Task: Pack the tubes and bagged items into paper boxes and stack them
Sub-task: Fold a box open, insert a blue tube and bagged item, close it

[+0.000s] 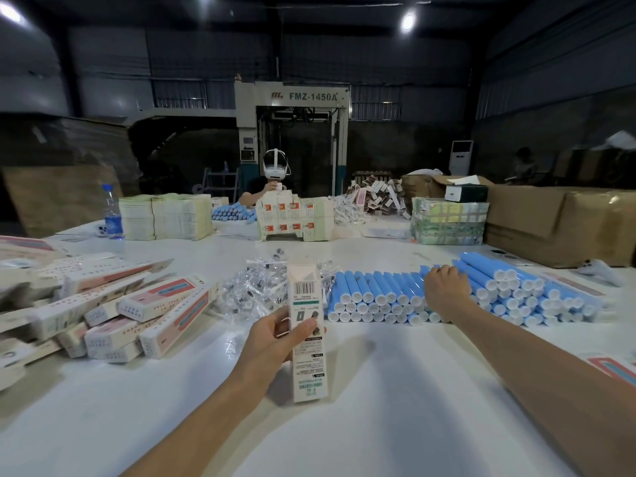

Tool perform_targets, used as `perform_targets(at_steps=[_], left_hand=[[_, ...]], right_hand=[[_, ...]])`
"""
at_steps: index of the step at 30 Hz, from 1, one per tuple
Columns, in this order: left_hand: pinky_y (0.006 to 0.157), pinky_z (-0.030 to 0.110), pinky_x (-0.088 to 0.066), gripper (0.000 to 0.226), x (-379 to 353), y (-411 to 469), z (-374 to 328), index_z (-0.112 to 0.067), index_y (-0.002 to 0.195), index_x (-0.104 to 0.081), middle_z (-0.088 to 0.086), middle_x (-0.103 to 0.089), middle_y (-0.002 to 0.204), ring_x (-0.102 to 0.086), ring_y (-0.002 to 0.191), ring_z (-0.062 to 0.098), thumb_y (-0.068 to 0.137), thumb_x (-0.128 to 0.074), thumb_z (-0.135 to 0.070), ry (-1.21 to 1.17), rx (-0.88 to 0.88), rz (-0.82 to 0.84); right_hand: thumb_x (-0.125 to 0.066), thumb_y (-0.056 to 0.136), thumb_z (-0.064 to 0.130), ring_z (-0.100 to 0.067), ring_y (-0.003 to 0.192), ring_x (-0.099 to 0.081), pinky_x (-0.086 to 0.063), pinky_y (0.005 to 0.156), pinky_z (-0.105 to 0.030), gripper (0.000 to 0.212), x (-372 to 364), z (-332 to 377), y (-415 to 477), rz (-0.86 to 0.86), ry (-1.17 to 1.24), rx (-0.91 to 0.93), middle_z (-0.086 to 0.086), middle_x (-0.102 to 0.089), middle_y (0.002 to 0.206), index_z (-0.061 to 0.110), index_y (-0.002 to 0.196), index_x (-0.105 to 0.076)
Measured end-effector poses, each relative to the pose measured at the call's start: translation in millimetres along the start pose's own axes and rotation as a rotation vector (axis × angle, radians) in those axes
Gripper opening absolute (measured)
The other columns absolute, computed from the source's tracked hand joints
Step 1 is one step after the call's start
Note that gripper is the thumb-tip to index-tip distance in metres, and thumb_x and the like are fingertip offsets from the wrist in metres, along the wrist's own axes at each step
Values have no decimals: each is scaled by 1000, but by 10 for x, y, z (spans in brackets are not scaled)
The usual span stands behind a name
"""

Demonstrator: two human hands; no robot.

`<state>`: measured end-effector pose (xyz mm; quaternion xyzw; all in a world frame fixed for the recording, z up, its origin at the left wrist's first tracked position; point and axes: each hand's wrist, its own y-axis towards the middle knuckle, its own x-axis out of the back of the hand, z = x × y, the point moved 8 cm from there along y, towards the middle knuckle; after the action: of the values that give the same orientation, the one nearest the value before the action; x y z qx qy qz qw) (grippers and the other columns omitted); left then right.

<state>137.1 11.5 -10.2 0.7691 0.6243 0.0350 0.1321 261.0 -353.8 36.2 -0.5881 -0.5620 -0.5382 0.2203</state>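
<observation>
My left hand (275, 342) grips a long cream paper box (307, 356) around its middle, held upright above the white table with its printed back and barcode facing me and its top flap open. My right hand (445, 290) rests with curled fingers on top of the pile of blue tubes with white caps (378, 297); whether it holds one is hidden. A heap of small clear bagged items (251, 294) lies just behind the box. Packed paper boxes (144, 315) lie in a loose pile at the left.
Across the white table (361, 425) sits another person with a white headset (275, 168), behind stacks of flat box blanks (165, 216) and folded cartons (296, 218). A water bottle (112, 215) stands far left. Brown cardboard cartons (557, 222) line the right.
</observation>
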Motion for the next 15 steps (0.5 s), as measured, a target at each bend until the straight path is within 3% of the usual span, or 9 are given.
perform_targets(at_steps=[3, 5, 7, 10, 12, 15], left_hand=[[92, 36, -64, 47, 12, -2, -14, -21, 128, -73, 7, -80, 118, -77, 111, 25, 86, -86, -37, 14, -14, -3], [87, 31, -64, 46, 15, -3, -35, -20, 128, -73, 7, -81, 117, -78, 109, 25, 86, -84, -36, 17, -29, -1], [84, 28, -63, 47, 13, -3, -51, -19, 127, -73, 7, -81, 116, -78, 108, 25, 85, -83, -35, 14, -38, -2], [82, 26, -62, 49, 0, -4, -63, -19, 130, -71, 5, -81, 117, -78, 107, 23, 85, -82, -35, 24, -46, 3], [82, 27, -63, 51, -10, -11, -67, -19, 132, -69, 6, -81, 117, -78, 108, 25, 85, -82, -34, 21, -43, 8], [84, 32, -64, 56, -18, -21, -75, -18, 136, -64, 10, -81, 117, -78, 108, 28, 86, -83, -32, 5, -33, 12]], right_hand=[[-49, 104, 15, -31, 132, -49, -40, 110, -37, 35, 52, -25, -53, -40, 79, -24, -16, -53, 139, 4, 136, -52], [-50, 104, 12, -33, 125, -52, -43, 104, -39, 27, 169, -66, -109, -92, 301, -64, -17, -55, 133, 2, 129, -54], [-51, 104, 9, -36, 107, -58, -47, 84, -43, 18, 352, -121, -225, -134, 754, -123, -17, -58, 116, -1, 119, -56], [-57, 107, 17, -26, 84, -64, -49, 64, -32, 13, 647, -42, -494, -73, 1550, -147, -8, -64, 95, 5, 108, -62], [-66, 103, 17, -22, 91, -75, -59, 69, -24, 15, 912, 88, -716, -17, 1932, -78, -12, -73, 104, 5, 112, -64], [-71, 97, 8, -28, 105, -76, -64, 85, -35, 47, 1332, 240, -1002, -6, 2199, 134, -20, -65, 123, 11, 137, -45]])
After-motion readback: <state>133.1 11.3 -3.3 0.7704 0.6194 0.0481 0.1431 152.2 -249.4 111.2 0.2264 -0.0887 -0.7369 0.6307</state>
